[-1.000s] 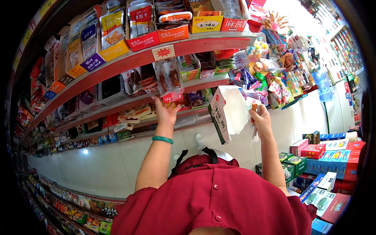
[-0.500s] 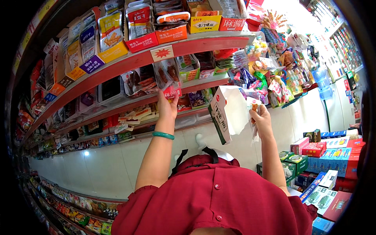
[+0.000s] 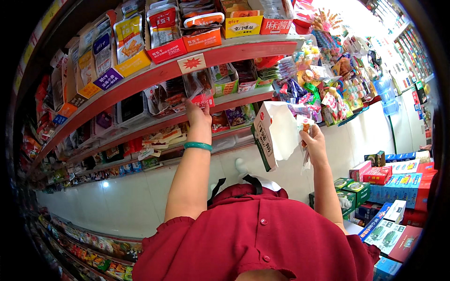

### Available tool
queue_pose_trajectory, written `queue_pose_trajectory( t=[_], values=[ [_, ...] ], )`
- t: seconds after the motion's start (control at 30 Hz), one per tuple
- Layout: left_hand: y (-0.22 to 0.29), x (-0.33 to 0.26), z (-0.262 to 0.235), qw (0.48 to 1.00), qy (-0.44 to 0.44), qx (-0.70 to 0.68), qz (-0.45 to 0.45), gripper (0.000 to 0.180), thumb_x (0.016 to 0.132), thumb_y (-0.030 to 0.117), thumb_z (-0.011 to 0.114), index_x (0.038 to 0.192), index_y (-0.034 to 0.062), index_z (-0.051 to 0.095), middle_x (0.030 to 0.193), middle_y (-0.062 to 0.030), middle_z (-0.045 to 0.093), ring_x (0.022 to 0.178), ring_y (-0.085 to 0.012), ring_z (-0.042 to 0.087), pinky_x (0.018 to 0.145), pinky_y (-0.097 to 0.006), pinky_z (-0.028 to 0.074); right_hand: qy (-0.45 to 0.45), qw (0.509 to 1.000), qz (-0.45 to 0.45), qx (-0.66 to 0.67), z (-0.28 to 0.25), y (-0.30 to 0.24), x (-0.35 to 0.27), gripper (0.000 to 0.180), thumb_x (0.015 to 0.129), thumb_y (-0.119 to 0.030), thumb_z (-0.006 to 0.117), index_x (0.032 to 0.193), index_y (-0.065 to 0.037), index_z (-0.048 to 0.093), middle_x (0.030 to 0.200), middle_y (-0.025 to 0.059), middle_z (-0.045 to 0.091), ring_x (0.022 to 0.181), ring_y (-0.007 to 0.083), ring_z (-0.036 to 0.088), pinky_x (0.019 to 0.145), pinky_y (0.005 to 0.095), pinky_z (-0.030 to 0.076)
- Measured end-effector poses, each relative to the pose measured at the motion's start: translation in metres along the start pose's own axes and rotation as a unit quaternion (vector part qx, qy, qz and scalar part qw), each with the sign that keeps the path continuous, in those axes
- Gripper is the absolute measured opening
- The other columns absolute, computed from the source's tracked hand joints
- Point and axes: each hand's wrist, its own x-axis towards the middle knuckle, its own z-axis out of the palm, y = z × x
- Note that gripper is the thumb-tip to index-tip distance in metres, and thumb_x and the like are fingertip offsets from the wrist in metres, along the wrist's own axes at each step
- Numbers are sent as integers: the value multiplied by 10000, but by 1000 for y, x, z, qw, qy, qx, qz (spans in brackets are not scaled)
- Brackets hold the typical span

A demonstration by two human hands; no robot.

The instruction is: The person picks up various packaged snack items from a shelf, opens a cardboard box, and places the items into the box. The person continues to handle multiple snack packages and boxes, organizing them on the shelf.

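At the middle shelf, my left hand (image 3: 199, 114), with a green bangle on its wrist, grips the front of a red display box (image 3: 202, 99) of dark snack packets. Its fingers go round the box's left corner, and their tips are partly hidden. Away from the shelf, my right hand (image 3: 314, 139) is closed on a small snack packet (image 3: 306, 125) with a white and brown wrapper. The same hand also seems to hold up an open carton (image 3: 281, 133), white inside with a green and white outside. The carton hangs tilted beside the hand; the grip on it is partly hidden.
Display boxes of snack pouches (image 3: 129, 42) line the upper red-edged shelf (image 3: 243, 50). Colourful bagged goods (image 3: 323, 89) hang and lie at the shelf's right end. Stacked cartons (image 3: 393, 187) stand on the floor at right. Another shelf of packets (image 3: 101, 262) runs along the lower left.
My left hand has pushed the red display box a little farther back onto the shelf. The right hand, packet and open carton have stayed nearly in place.
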Motion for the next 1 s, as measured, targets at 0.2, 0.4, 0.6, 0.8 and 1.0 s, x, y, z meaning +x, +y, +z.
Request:
queue_pose_trajectory(
  t=[0.2, 0.4, 0.6, 0.8, 1.0],
  values=[
    [4, -13, 0, 996, -79, -37, -31, 461, 901, 375, 546, 1259, 108, 433, 1235, -85, 485, 1089, -225, 502, 891, -401, 473, -5, 1000, 8, 4, -1, 2, 0, 196, 801, -38, 598, 987, -34, 536, 761, -12, 552, 579, 50, 476, 509, 206, 383],
    [5, 0, 13, 999, -29, 40, -20, 351, 929, 260, 519, 1212, 60, 464, 1183, -99, 529, 1055, -262, 531, 869, -446, 495, -9, 1000, 11, 5, -1, 6, 2, 219, 794, -44, 612, 1004, -21, 557, 773, -2, 575, 597, 51, 499, 524, 205, 396],
    [-5, 45, 13, 997, -54, -22, -47, 334, 909, 215, 553, 1207, 86, 475, 1140, -73, 550, 1009, -240, 557, 787, -414, 541, -2, 1000, 14, -3, 2, 4, -2, 183, 793, -48, 617, 965, -31, 555, 771, -10, 568, 608, 50, 492, 536, 206, 395],
    [-8, 61, 13, 995, -69, -40, -55, 319, 910, 253, 550, 1176, 92, 481, 1119, -85, 556, 1000, -257, 559, 799, -431, 534, -15, 1000, 23, -5, -2, 10, -2, 196, 794, -57, 620, 977, -27, 555, 803, 1, 576, 653, 51, 507, 569, 210, 410],
    [-5, 35, 0, 996, -2, 49, -75, 283, 918, 250, 534, 1134, 73, 492, 1052, -94, 565, 954, -253, 576, 783, -421, 538, -1, 1000, 28, -10, 2, 5, -6, 195, 795, -49, 612, 977, -19, 551, 811, 7, 575, 650, 54, 505, 578, 211, 414]
  ],
)
